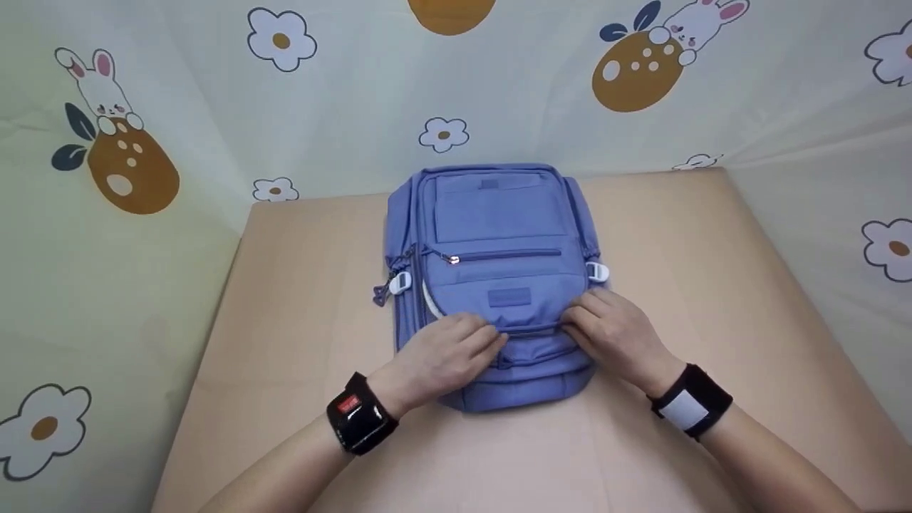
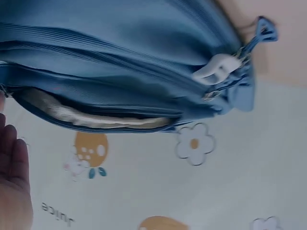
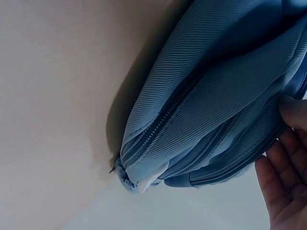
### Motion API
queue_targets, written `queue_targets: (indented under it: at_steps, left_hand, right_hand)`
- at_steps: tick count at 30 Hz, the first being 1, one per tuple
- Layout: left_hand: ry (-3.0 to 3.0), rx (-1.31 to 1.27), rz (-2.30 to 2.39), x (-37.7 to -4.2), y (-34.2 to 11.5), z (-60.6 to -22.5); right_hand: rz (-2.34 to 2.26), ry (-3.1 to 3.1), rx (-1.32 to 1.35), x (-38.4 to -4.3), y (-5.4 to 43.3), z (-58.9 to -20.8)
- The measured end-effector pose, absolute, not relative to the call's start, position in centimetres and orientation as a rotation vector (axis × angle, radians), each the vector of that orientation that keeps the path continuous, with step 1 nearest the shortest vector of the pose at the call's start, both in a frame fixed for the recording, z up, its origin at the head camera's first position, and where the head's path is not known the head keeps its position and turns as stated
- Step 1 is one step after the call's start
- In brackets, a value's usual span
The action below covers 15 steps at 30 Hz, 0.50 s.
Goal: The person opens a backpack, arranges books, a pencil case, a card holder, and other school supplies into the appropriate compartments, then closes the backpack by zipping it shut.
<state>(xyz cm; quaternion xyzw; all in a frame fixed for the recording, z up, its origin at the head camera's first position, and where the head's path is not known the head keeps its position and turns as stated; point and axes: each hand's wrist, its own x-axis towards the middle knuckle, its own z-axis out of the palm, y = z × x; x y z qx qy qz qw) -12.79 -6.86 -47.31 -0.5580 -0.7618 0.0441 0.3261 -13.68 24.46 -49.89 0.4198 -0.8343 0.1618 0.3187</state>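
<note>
A blue backpack (image 1: 509,221) lies on its back, front pocket side up. Its front pocket zipper gapes on the left, where pale lining (image 2: 96,117) shows. My left hand (image 1: 445,353) is at the pocket's lower edge, fingers curled, pinching the zipper pull (image 2: 5,90); the fingertips are mostly hidden in the left wrist view. Farther right along the same edge, my right hand (image 1: 616,331) pinches the pocket's zippered edge between thumb and fingers. In the right wrist view, the closed zipper teeth (image 3: 235,170) run up to those fingers (image 3: 271,179).
The backpack rests on a tan tabletop (image 1: 306,285). White side buckles (image 1: 400,283) and a dangling zipper tab (image 1: 381,293) are at its sides. Patterned cloth (image 1: 356,107) with flowers and rabbits hangs behind and at both sides.
</note>
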Motion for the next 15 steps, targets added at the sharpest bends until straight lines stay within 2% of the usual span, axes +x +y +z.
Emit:
queue_targets:
  at_steps: [6, 15]
  left_hand:
    - [-2.001, -1.468, 0.269, -13.0, -5.6, -48.0]
    - [-2.057, -1.384, -0.148, -13.0, -6.5, -48.9]
  right_hand:
    - [0.437, -2.185, 1.103, -13.7, 24.3, -50.1]
    - [0.447, -2.185, 1.103, -13.8, 24.5, -50.1]
